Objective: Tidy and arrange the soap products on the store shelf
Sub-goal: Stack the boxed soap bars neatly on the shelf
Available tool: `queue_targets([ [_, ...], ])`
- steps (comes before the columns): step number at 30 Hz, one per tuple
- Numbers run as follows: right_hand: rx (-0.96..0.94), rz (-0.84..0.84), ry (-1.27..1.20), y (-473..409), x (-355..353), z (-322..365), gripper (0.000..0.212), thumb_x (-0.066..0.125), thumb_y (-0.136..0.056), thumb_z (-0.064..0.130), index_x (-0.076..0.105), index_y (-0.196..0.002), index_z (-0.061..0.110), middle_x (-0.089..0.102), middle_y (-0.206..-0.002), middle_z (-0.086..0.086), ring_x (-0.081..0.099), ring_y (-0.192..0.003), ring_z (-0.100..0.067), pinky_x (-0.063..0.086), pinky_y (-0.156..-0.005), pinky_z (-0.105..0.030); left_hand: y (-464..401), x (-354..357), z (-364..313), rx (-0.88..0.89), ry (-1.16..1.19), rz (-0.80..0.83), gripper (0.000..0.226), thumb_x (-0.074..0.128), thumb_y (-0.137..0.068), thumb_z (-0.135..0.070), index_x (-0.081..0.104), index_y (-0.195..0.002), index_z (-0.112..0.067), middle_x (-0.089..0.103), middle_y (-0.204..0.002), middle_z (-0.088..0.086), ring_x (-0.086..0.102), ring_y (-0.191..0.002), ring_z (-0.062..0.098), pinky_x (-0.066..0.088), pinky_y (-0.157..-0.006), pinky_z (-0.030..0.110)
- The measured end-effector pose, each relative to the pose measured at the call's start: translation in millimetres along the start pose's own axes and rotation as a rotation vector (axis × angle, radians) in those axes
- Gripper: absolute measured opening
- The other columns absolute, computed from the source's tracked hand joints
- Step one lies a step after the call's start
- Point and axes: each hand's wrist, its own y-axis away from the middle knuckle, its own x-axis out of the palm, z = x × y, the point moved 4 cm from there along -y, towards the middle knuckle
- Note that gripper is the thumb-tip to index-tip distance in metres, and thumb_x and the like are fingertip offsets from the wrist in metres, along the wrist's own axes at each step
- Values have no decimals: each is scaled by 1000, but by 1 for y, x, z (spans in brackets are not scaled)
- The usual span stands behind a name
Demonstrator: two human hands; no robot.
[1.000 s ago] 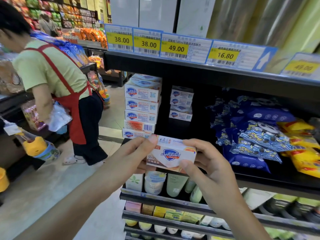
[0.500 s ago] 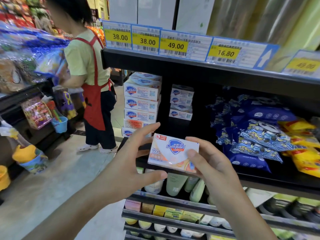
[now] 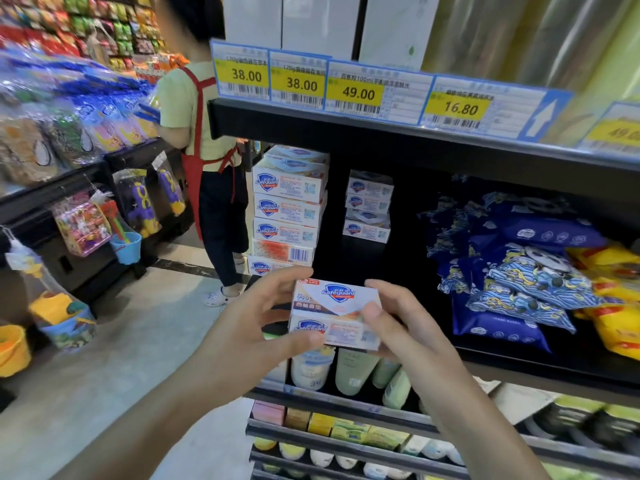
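One soap box point(image 3: 335, 315) is gripped at its ends between the left hand point(image 3: 249, 327) and the right hand point(image 3: 398, 327), in front of the shelf point(image 3: 519, 370) edge. If set carelessly, the tall stack point(image 3: 287, 216) just behind could be toppled.

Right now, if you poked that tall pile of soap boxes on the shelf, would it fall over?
Probably it would wobble. The tall stack of Safeguard soap boxes stands several high, with its top boxes lying crooked. The boxes look stiff and flat-sided, so they would likely slide or topple, not roll.
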Motion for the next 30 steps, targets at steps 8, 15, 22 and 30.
queue_targets([
  [8, -232, 85, 301, -13, 16, 5, 52, 85, -86, 24, 60, -126, 46, 60, -131, 18, 58, -126, -10, 50, -104, -44, 6, -21, 15, -20, 104, -12, 65, 85, -81, -42, 55, -139, -45, 68, -138, -10, 63, -130, 16, 50, -105, 47],
  [15, -285, -1, 305, -39, 44, -7, 45, 86, -83, 21, 65, -115, 45, 60, -126, 20, 60, -122, -7, 50, -103, -32, 17, -49, 27, -64, -52, -239, 61, 81, -80, -46, 54, -134, -52, 62, -136, -30, 55, -132, -2, 50, -106, 37],
  [22, -305, -105, 454, -68, 68, -26, 46, 85, -83, 19, 57, -105, 47, 53, -122, 27, 55, -120, 6, 43, -89, -5, 29, -64, 30, -68, -271, -399, 52, 80, -87, -32, 56, -122, -62, 59, -127, -37, 54, -126, -6, 52, -104, 34],
  [30, -348, -145, 602, -75, 81, -34, 35, 85, -84, 26, 62, -107, 39, 41, -122, 23, 52, -115, 5, 41, -86, -4, 17, -52, 10, 109, -416, -391, 42, 78, -89, -14, 67, -121, -40, 66, -123, -22, 58, -122, 2, 42, -96, 10],
])
